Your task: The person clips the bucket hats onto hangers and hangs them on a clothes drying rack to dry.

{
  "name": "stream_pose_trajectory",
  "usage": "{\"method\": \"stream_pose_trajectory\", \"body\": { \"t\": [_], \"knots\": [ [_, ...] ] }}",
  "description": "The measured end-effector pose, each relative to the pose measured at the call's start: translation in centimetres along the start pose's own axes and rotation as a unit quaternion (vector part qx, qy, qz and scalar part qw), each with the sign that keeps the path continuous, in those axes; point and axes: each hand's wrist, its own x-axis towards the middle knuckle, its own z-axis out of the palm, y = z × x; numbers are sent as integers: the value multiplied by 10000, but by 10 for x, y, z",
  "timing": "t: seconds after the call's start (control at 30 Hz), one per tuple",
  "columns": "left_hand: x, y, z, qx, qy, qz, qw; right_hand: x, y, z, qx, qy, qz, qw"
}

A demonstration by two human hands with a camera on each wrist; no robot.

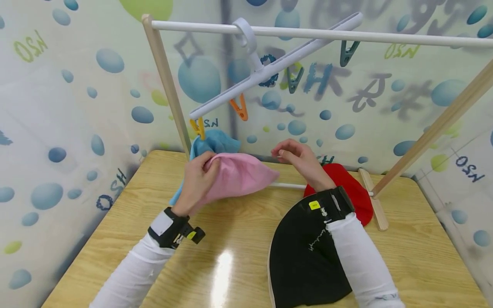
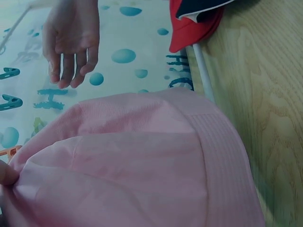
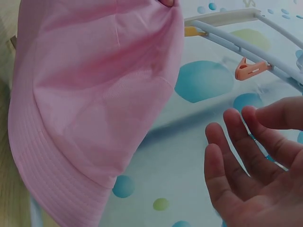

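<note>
A pink bucket hat point(image 1: 244, 175) hangs from my left hand point(image 1: 196, 182), which pinches its crown between thumb and fingers. In the right wrist view its stitched brim point(image 3: 61, 189) points down. My right hand point(image 1: 302, 162) is apart from the hat, to its right, with loosely bent fingers point(image 3: 246, 146) and nothing in them. Behind the pink hat, a light blue cloth item point(image 1: 218, 140), partly hidden, hangs from a yellow clip point(image 1: 200, 129). That clip is at the near left end of a white hanger point(image 1: 269, 72), along with an orange clip point(image 1: 243, 114) and two green clips point(image 1: 292, 89).
The hanger hooks over the white bar point(image 1: 196, 27) of a rack with wooden posts point(image 1: 165, 81). A black hat point(image 1: 300, 261) lies on the wooden table point(image 1: 185, 265) under my right forearm. Behind it, a red hat point(image 1: 356, 194) rests by the rack's right foot point(image 1: 379, 209).
</note>
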Motion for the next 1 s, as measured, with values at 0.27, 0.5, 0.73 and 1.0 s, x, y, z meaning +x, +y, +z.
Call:
{"method": "stream_pose_trajectory", "body": {
  "t": [0.27,0.5,0.73,1.0],
  "knots": [
    [2,-4,-1,85,219,27,9997,17,-15,1,-161,-197,-274,9993],
    [-2,-6,-6,328,434,20,9985,33,-32,7,-241,-310,-164,9991],
    [-2,-7,-4,273,389,-18,9989,48,-51,3,-214,-236,-263,9991],
    [-4,-6,-4,170,314,-239,9991,71,-67,12,-396,-343,-437,9977]
  ]
}}
